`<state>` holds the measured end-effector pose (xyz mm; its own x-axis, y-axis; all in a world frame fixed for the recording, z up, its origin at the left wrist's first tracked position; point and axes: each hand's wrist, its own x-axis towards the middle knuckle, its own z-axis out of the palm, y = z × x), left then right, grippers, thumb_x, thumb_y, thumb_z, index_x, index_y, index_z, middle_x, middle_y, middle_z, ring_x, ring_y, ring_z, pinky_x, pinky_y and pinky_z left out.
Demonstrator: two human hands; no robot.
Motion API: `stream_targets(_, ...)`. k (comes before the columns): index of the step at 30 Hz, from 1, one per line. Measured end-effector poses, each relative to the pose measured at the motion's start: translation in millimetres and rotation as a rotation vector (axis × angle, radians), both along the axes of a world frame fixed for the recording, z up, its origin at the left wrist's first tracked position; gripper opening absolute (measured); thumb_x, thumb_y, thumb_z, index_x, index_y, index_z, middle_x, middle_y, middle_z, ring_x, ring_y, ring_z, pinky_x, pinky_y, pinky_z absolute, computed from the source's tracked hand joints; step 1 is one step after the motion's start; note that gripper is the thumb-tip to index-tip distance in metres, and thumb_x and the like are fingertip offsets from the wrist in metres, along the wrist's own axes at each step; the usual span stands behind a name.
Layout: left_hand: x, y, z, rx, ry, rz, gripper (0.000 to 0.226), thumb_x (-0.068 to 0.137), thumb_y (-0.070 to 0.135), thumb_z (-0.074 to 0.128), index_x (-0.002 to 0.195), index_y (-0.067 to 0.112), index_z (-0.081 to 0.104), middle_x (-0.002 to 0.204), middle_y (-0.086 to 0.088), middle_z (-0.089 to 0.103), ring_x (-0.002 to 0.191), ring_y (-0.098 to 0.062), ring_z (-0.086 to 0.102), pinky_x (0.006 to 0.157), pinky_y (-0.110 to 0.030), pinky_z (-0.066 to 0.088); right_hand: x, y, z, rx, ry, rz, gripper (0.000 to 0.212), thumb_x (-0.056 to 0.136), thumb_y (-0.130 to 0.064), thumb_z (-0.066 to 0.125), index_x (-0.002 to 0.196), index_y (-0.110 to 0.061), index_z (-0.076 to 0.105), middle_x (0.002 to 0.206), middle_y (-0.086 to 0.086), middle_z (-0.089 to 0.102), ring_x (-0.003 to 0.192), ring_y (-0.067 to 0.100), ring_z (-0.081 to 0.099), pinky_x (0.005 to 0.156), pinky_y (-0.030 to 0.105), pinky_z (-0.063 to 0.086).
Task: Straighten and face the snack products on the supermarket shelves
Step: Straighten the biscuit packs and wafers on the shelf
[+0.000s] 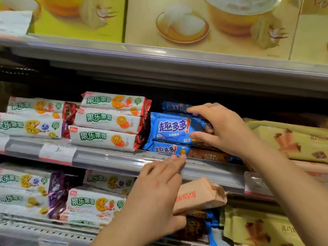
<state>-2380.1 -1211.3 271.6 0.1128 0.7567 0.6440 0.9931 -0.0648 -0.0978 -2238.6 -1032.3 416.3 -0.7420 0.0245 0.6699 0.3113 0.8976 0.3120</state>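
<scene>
Blue cookie packets are stacked on the middle shelf. My right hand (225, 128) grips the middle blue packet (170, 127), forefinger over its top edge and thumb at its lower front. Below it lies another blue packet (165, 149) at the shelf's front edge, and a third blue packet (173, 106) sits behind on top. My left hand (156, 197) holds a peach-coloured packet (198, 196) against the palm, with the thumb under it. Two of its fingers reach up and touch the lowest blue packet's front.
White fruit-biscuit packets (104, 121) are stacked left of the blue ones. Yellow-green wafer packs (287, 139) lie to the right. A shelf rail (110, 158) with a price tag (56, 153) runs in front. Big yellow boxes (195, 23) fill the shelf above; more packets sit below.
</scene>
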Motion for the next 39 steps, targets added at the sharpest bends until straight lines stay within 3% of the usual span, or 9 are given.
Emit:
stream_targets(6,-6.0,-0.8,0.1,-0.012,0.051,-0.006,0.069,0.054,0.058,0.059,0.109,0.017,0.069,0.160,-0.004,0.040,0.144,-0.021,0.043,0.104,-0.041,0.044,6.0,4.3,-22.5,-0.105,0.024,0.040,0.053,0.091,-0.043,0.063,0.141,-0.028,0.054,0.137,-0.002,0.063,0.123,0.017,0.058,0.097,0.046,0.052)
stream_targets(11,-2.1,-4.7,-1.2,-0.023,0.052,-0.040,0.058,0.056,0.055,0.062,0.097,0.014,0.066,0.159,-0.012,0.041,0.146,-0.029,0.041,0.108,-0.048,0.044,27.6,-24.7,-43.2,-0.019,0.155,0.067,0.045,0.096,-0.031,0.063,0.136,-0.010,0.060,0.137,0.008,0.060,0.129,0.025,0.055,0.108,0.042,0.044)
stream_targets(14,0.7,-7.5,-7.0,-0.016,0.029,-0.097,0.057,0.062,0.057,0.054,0.095,0.012,0.063,0.153,-0.015,0.048,0.144,-0.034,0.042,0.115,-0.056,0.036,64.1,-64.6,-84.7,-0.312,0.297,0.158,0.034,0.102,-0.029,0.053,0.123,-0.006,0.066,0.128,0.005,0.067,0.124,0.020,0.060,0.102,0.042,0.049)
stream_targets(19,16.0,-2.0,-29.3,0.009,0.093,-0.167,0.060,0.058,0.061,0.051,0.091,0.013,0.063,0.151,-0.016,0.049,0.144,-0.037,0.039,0.117,-0.062,0.026,113.7,-115.8,-155.1,-0.740,0.276,0.144,0.051,0.096,-0.059,0.053,0.127,-0.021,0.063,0.125,-0.004,0.068,0.114,0.024,0.066,0.086,0.043,0.055)
stream_targets(26,68.6,35.4,-63.3,-0.052,0.023,-0.393,0.065,0.061,0.067,0.048,0.096,0.016,0.068,0.149,-0.013,0.052,0.143,-0.035,0.037,0.116,-0.056,0.021,160.5,-135.7,-211.3,-0.790,0.415,-0.128,0.040,0.084,-0.037,0.068,0.119,-0.050,0.055,0.114,-0.023,0.066,0.102,0.007,0.067,0.078,0.024,0.054)
stream_targets(29,93.9,34.2,-69.8,-0.068,-0.133,-0.422,0.061,0.073,0.071,0.051,0.109,0.024,0.066,0.148,-0.007,0.054,0.142,-0.034,0.044,0.114,-0.062,0.034,190.8,-141.0,-229.4,-0.872,0.667,-0.142,0.030,0.088,-0.031,0.072,0.107,-0.052,0.063,0.098,-0.026,0.071,0.091,-0.003,0.067,0.073,0.012,0.050)
stream_targets(31,107.3,30.1,-74.3,-0.037,-0.302,-0.398,0.058,0.075,0.068,0.057,0.115,0.027,0.062,0.146,-0.001,0.055,0.138,-0.028,0.047,0.112,-0.052,0.039,214.4,-139.1,-241.4,-0.907,0.865,-0.165,0.019,0.086,-0.024,0.067,0.095,-0.040,0.065,0.087,-0.027,0.069,0.080,-0.007,0.064,0.067,0.007,0.047)
stream_targets(35,148.3,23.5,-79.6,-0.072,-0.897,-0.353,0.050,0.077,0.063,0.076,0.113,0.032,0.060,0.106,0.018,0.071,0.097,0.000,0.066,0.079,-0.022,0.053,265.4,-130.7,-254.0,-1.061,1.102,-0.174,0.026,0.088,-0.040,0.074,0.109,-0.024,0.068,0.096,-0.006,0.074,0.091,0.013,0.071,0.076,0.029,0.058)
stream_targets(39,208.1,41.5,-103.4,-0.164,-1.358,-0.414,0.033,0.074,0.038,0.076,0.102,0.021,0.067,0.092,-0.001,0.075,0.081,-0.020,0.073,0.067,-0.023,0.059,318.3,-123.1,-257.5,-1.160,1.166,-0.184,0.037,0.085,-0.036,0.070,0.118,-0.021,0.062,0.105,0.000,0.076,0.097,0.021,0.075,0.079,0.038,0.061)
